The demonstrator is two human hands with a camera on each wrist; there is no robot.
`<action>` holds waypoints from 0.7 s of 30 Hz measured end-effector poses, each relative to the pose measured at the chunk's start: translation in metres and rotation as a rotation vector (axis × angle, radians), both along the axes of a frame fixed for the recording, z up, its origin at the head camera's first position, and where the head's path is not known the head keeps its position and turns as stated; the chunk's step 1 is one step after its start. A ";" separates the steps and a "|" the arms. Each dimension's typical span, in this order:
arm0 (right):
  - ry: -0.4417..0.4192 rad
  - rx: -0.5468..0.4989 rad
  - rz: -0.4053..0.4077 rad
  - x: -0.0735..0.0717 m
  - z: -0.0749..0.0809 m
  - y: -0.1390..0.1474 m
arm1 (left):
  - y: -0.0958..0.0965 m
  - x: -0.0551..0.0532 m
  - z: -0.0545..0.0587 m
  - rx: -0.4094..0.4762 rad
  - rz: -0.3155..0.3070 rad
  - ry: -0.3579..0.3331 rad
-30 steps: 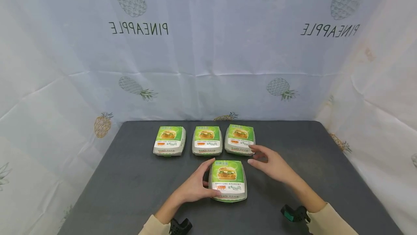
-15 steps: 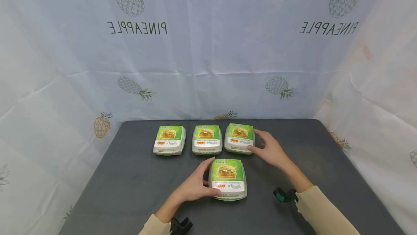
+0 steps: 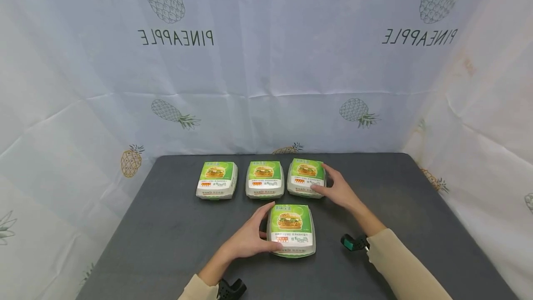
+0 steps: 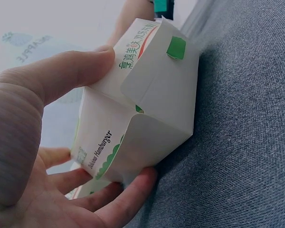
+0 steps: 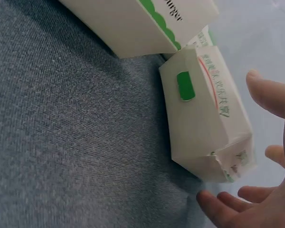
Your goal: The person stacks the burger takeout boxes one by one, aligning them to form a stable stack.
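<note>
Nearest in the head view is a green-and-white hamburger box (image 3: 290,226) with a burger picture on its lid. My left hand (image 3: 246,239) grips its left side, thumb on the front corner and fingers along the side wall. In the left wrist view, that box (image 4: 156,90) has its lid flap down over a green tab. My right hand (image 3: 341,191) is at the right side of another hamburger box (image 3: 306,170), the rightmost of the back row. The right wrist view shows thumb and fingers spread around this box (image 5: 194,123), with a gap to it.
Two more hamburger boxes stand left of it in the back row, a middle one (image 3: 264,175) and a left one (image 3: 215,175). All are on a dark grey table (image 3: 179,230). A pineapple-print cloth (image 3: 266,69) hangs behind and at both sides.
My right hand has moved left and away from me, from the front right corner of the rightmost back box to along its right side. The left hand and the boxes have stayed put.
</note>
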State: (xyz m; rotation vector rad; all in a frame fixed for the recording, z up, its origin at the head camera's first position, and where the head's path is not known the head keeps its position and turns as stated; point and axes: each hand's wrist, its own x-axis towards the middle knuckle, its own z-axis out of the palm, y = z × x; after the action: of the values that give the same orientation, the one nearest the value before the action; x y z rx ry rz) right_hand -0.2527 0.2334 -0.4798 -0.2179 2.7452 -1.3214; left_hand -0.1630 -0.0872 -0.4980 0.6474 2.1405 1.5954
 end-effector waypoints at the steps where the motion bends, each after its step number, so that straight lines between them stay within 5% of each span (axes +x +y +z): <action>1: -0.017 -0.012 -0.005 -0.001 -0.001 -0.001 | 0.000 0.000 0.000 0.000 0.001 0.000; 21: -0.075 -0.219 0.037 -0.006 -0.011 0.004 | 0.001 0.001 0.001 0.001 0.004 0.011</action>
State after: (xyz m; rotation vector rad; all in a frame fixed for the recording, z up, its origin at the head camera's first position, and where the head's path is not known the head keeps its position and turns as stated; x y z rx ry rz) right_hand -0.2584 0.2371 -0.4907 -0.2283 2.5216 -1.5858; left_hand -0.1624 -0.0865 -0.4969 0.6536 2.1501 1.5988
